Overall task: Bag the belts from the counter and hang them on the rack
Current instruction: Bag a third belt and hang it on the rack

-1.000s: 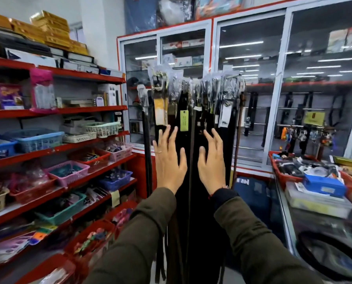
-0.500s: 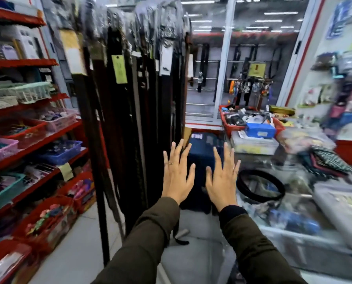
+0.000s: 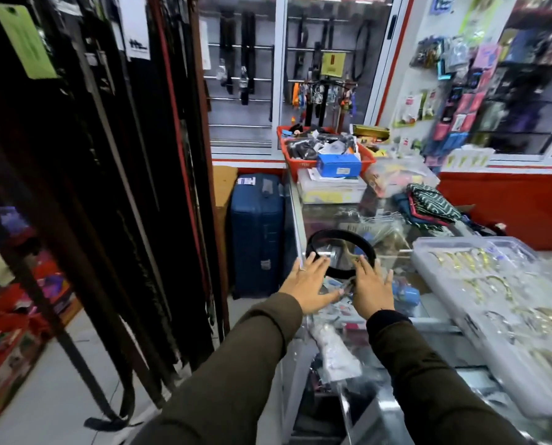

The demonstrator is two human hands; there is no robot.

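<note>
A black belt (image 3: 339,234) lies coiled in a ring on the glass counter (image 3: 435,319). My left hand (image 3: 306,281) is spread flat just in front of the ring's left side, holding nothing. My right hand (image 3: 372,290) is spread the same way in front of the ring's right side, fingertips near the belt's front edge. Whether either hand touches the belt is unclear. Several dark bagged belts (image 3: 114,155) hang in a dense row from the rack on the left, with paper tags near the top.
A clear tray of gold buckles (image 3: 493,303) fills the counter's right side. A red basket (image 3: 367,162) with a blue box stands at the far end, next to folded cloth (image 3: 429,203). A blue suitcase (image 3: 257,232) stands on the floor between rack and counter.
My view has swung right from the hanging belts to the counter. Both hands have left the rack and now hover open over the coiled belt.
</note>
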